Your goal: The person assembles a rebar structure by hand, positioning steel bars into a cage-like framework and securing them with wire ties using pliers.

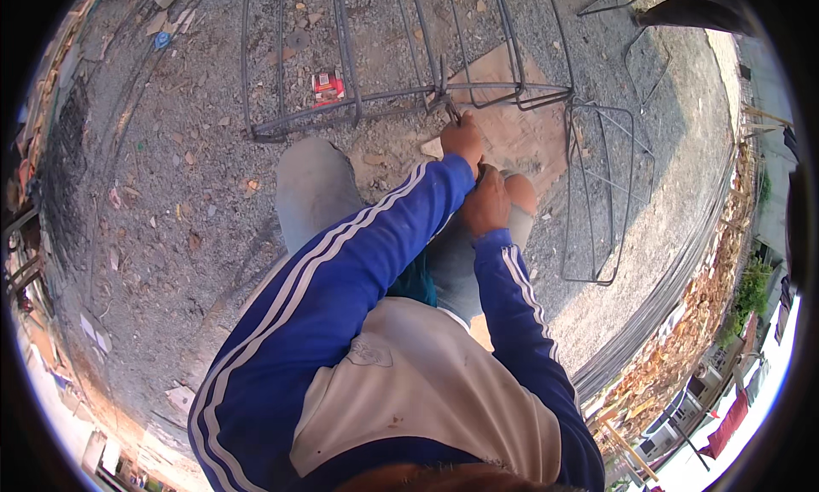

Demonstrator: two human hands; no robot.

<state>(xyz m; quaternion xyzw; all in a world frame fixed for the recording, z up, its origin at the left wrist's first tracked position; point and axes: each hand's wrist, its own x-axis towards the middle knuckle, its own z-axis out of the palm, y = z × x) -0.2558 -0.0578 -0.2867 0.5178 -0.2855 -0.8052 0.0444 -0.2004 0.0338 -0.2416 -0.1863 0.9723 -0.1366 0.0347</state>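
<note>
Above my knees, my left hand is closed around a dark metal tool that looks like pincers. Its tip touches the rebar cage at a joint of bars. Just below and to the right, my right hand is closed beside my right knee, on what appears to be the lower end of the same tool; the fingers hide most of it. The cage has long bars crossed by several bent stirrups and stretches away from me over the ground.
A worn flat board lies under the cage's right part. Loose wire stirrups stand to the right, and a red packet lies between bars. Long rods run along the right. Gravelly ground with scraps spreads left.
</note>
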